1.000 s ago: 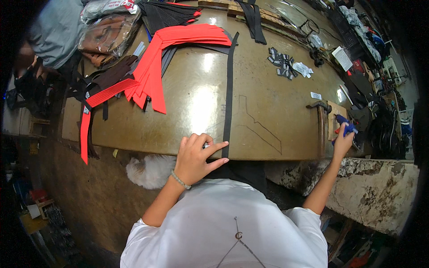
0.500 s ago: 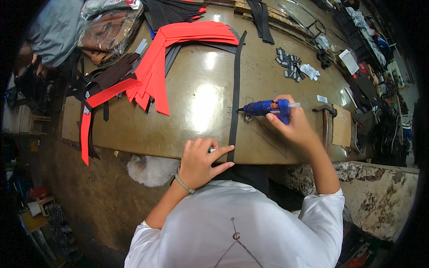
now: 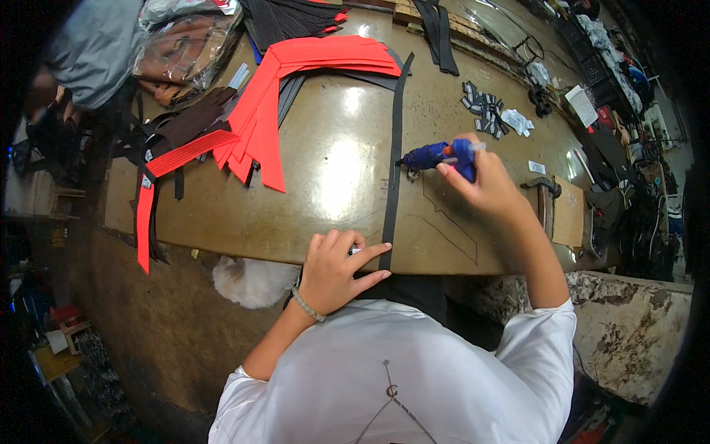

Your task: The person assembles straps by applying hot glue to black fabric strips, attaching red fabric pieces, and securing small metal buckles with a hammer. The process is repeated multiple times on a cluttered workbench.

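Observation:
A long black strap [image 3: 394, 148] lies on the table, running from the near edge away from me. My left hand [image 3: 336, 270] is by its near end, index finger and thumb stretched onto the strap. The other fingers are curled, and a small black-and-white piece, which looks like a label [image 3: 353, 251], peeks out between them. My right hand [image 3: 488, 181] grips a blue hot glue gun [image 3: 433, 157] with a glue stick showing at its back. The nozzle points left and meets the strap's right edge, around its middle.
Fanned red straps [image 3: 259, 111] lie on the left, with black straps [image 3: 292, 22] behind. Small black labels [image 3: 482, 107] are piled at the back right. A clamp [image 3: 543, 185] sits on the right near brown cardboard [image 3: 568, 214]. A white furry animal [image 3: 251, 283] is below the table edge.
The glue gun has moved a little away from me along the strap, with my right hand around it. My left hand stays at the strap's near end.

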`<state>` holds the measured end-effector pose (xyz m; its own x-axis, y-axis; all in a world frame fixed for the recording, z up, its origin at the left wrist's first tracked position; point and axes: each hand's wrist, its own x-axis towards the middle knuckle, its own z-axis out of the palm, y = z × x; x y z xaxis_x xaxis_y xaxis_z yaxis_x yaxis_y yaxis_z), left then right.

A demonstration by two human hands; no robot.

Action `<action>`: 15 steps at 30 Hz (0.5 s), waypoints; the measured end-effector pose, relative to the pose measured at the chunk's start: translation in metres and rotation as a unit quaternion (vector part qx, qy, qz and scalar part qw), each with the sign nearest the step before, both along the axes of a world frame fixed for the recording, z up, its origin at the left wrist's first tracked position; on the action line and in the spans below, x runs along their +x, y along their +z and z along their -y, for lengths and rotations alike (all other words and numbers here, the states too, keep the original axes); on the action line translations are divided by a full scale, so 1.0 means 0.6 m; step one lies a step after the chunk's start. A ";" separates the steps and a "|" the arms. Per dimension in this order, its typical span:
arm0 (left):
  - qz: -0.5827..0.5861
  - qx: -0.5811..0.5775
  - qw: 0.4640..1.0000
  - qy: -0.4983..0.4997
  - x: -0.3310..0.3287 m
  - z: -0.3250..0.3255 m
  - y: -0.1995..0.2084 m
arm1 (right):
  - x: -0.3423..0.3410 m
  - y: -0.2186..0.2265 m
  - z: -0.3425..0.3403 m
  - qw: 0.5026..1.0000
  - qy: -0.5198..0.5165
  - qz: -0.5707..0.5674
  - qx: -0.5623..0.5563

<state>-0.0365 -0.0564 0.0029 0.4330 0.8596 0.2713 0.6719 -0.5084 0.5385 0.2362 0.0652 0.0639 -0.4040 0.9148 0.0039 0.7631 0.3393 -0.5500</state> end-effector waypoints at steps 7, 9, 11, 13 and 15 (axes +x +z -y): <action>-0.005 -0.016 1.000 0.000 -0.003 0.001 0.006 | 0.044 0.004 0.088 0.933 -0.153 0.073 0.318; 0.060 -0.047 0.997 -0.012 -0.016 -0.010 0.015 | 0.139 0.005 0.102 0.872 -0.364 0.072 0.318; 0.123 -0.078 0.987 0.062 -0.040 -0.041 0.033 | 0.256 -0.011 0.115 0.796 -0.544 0.065 0.256; 0.171 -0.078 0.973 0.133 -0.069 -0.109 0.050 | 0.348 -0.063 0.131 0.775 -0.574 0.005 0.264; 0.211 0.082 0.957 0.184 -0.102 -0.220 0.061 | 0.395 -0.107 0.156 0.763 -0.595 0.047 0.247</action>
